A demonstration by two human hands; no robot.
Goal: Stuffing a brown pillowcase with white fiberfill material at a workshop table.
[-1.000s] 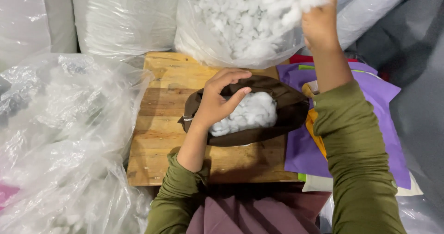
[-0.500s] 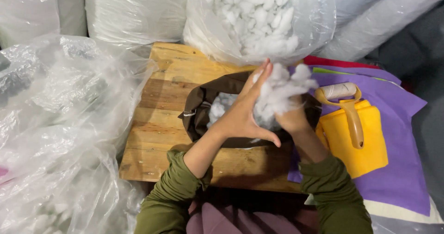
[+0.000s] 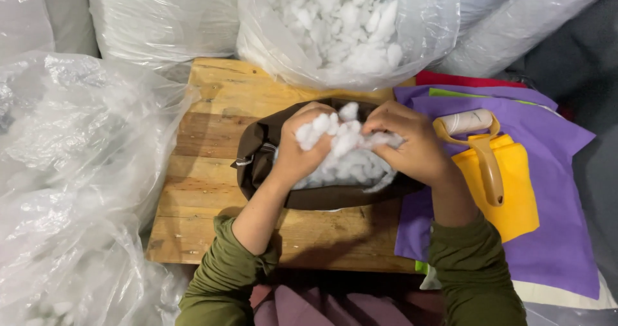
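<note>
We see both hands over the brown cover [image 3: 257, 165], which lies open on the wooden desk [image 3: 212, 113]. The left hand [image 3: 301, 147] is clenched on a clump of white stuffing [image 3: 335, 136] at the cover's left side, and the right hand [image 3: 412, 142] grips the same clump from the right, fingers curled into the fibres. The clump sits between the two hands, just above the cover's opening, and more white stuffing fills the cover beneath it. Both forearms come up from the bottom edge in green sleeves [image 3: 473, 268].

Behind the cover, touching the far edge of the desk, stands a clear plastic bag [image 3: 425, 36] full of loose white stuffing. A large crumpled plastic bag [image 3: 71, 191] lies to the left of the desk, overlapping its edge. To the right we see purple fabric [image 3: 560, 236] spread flat, with a yellow piece [image 3: 515, 197] on top of it and a lint roller [image 3: 479, 149] with a tan handle lying across the yellow, just beside the right hand. A red strip [image 3: 463, 79] shows behind the purple.
</note>
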